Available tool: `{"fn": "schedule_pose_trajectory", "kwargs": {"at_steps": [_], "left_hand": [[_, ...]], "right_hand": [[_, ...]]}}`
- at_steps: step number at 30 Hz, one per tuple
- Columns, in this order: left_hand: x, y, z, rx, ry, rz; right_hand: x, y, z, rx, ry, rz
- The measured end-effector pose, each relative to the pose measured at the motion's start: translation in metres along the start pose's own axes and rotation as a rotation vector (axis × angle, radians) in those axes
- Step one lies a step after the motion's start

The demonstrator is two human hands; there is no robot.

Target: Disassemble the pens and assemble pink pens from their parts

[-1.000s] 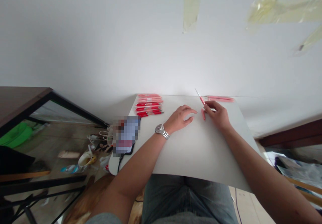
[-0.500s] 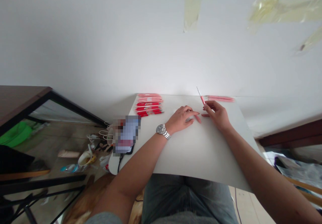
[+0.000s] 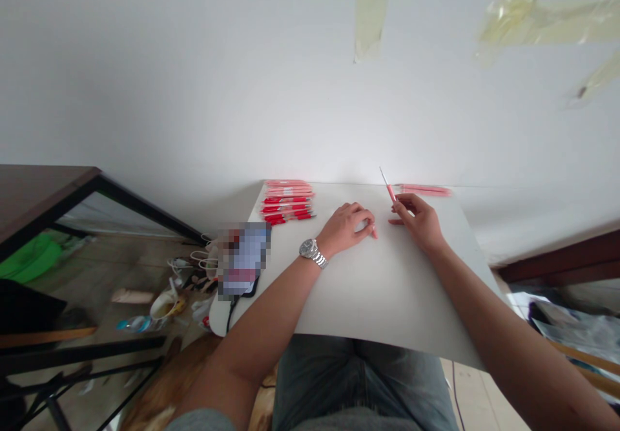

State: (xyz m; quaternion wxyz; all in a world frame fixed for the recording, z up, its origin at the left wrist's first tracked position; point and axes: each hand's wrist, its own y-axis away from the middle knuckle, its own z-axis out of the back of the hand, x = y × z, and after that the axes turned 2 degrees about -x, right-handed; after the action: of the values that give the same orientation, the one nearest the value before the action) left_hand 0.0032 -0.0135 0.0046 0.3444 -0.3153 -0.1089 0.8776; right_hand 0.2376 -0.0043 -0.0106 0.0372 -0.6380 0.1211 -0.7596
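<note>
My right hand pinches a thin pen refill with a pink end, its tip pointing up and away. My left hand, with a silver watch on the wrist, rests on the white board with fingers curled around a small pink pen part that barely shows. Both hands lie close together near the board's far middle.
Several red pens lie in a row at the board's far left. Pink pen parts lie at the far right edge. A blurred phone sits at the left edge. A dark table and floor clutter are to the left.
The pink pen part that lay on the board between my hands has gone into my left hand, whose fingers have curled shut on it. My right hand keeps the refill.
</note>
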Motion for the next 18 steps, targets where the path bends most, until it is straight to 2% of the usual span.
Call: {"fn": "schedule_pose_trajectory", "kwargs": {"at_steps": [18], "left_hand": [[-0.0032, 0.0, -0.0005, 0.04, -0.072, -0.002]], "right_hand": [[0.0005, 0.001, -0.0003, 0.011, 0.041, 0.021]]}}
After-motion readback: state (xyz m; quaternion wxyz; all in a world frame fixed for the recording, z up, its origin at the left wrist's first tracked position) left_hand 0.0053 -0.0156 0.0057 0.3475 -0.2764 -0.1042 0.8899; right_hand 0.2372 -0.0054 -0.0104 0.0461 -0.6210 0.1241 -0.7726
